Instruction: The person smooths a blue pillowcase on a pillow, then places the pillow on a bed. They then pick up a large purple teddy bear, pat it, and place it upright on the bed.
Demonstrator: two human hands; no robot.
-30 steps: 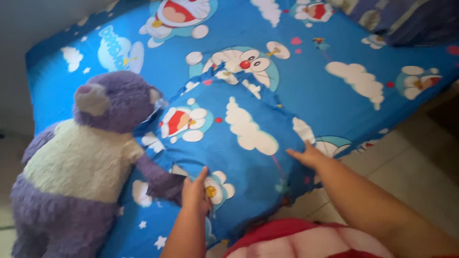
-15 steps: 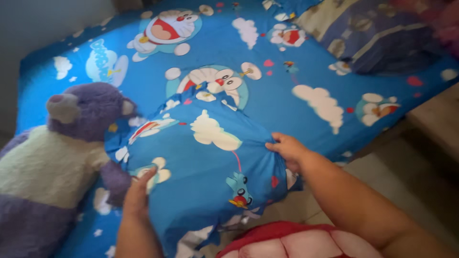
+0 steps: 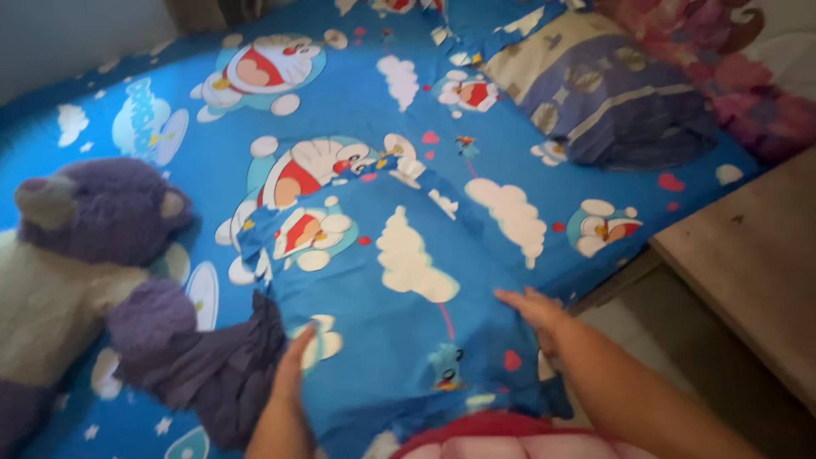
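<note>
a: two hands on one thing, then. start at the left for me?

b: far left lies a purple and cream teddy bear on the bed sheet, its arm stretched toward a dark purple cloth. half a second ago that arm lay up against the pillow; now the cloth shows between them.

a: and the pillow itself?

b: the blue cartoon-print pillow sits at the near edge of the bed, in front of the person. it has been drawn toward the body and turned, so it's being handled rather than just patted flat.

a: left hand?

b: the left hand presses flat on the pillow's left side, fingers extended, not clenched. whether the thumb hooks under the edge, i cannot tell.

a: right one?

b: the right hand lies on the pillow's right edge with fingers stretched out. a moment ago it was bunching the fabric; that pinch has loosened to an open palm.

a: further right?

b: a striped blue and beige pillow lies well apart at the head of the bed, a floral cushion beside it, and a wooden table stands by the bed.
</note>
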